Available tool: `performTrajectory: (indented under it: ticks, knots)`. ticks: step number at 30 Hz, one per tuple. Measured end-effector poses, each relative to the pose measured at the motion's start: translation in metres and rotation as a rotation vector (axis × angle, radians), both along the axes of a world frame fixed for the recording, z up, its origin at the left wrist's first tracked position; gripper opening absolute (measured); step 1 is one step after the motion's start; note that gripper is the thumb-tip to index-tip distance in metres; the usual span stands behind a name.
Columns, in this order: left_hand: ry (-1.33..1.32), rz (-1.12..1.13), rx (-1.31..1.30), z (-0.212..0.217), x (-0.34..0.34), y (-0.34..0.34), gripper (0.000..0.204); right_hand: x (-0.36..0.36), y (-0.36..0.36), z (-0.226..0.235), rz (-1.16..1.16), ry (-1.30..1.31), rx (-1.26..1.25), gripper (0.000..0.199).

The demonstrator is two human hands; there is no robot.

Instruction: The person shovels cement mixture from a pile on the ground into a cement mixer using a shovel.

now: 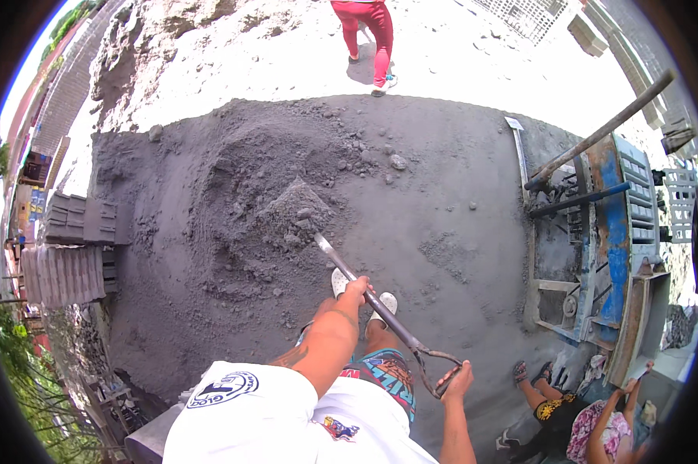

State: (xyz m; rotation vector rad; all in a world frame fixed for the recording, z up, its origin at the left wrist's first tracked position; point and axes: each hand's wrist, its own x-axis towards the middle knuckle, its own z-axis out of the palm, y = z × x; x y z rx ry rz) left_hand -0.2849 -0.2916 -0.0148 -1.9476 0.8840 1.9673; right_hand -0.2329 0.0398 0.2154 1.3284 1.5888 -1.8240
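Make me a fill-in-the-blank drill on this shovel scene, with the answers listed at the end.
1. The left hand grips the shovel's ____.
2. The right hand holds the ____ at the top end of the shovel.
3. The shovel blade is loaded with grey ____.
4. The person standing beyond the grey pile wears ____ trousers.

Answers: shaft; handle; sand; red
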Motion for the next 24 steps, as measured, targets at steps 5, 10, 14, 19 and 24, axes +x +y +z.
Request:
performTrajectory:
  ticks: [5,10,14,19,24]
  knots:
    - [0.073,0.116,0.132,0.018,0.07,0.043,0.026,0.02,0.035,0.065,0.106,0.013,0.094,0.033]
    - [0.125,0.412,0.208,0.036,0.152,0.012,0.012,0.044,0.002,0.086,0.375,0.082,0.118,0.033]
    - [0.119,0.555,0.047,0.069,0.235,-0.032,0.016,0.077,-0.027,0.056,0.546,0.085,0.037,0.034]
    - [-0.01,0.847,-0.323,0.128,0.367,-0.119,0.024,0.112,-0.119,0.019,0.779,0.002,-0.213,0.037]
    - [0.22,1.131,-0.569,0.266,0.493,-0.188,0.017,0.144,-0.247,-0.008,1.023,0.113,-0.61,0.041]
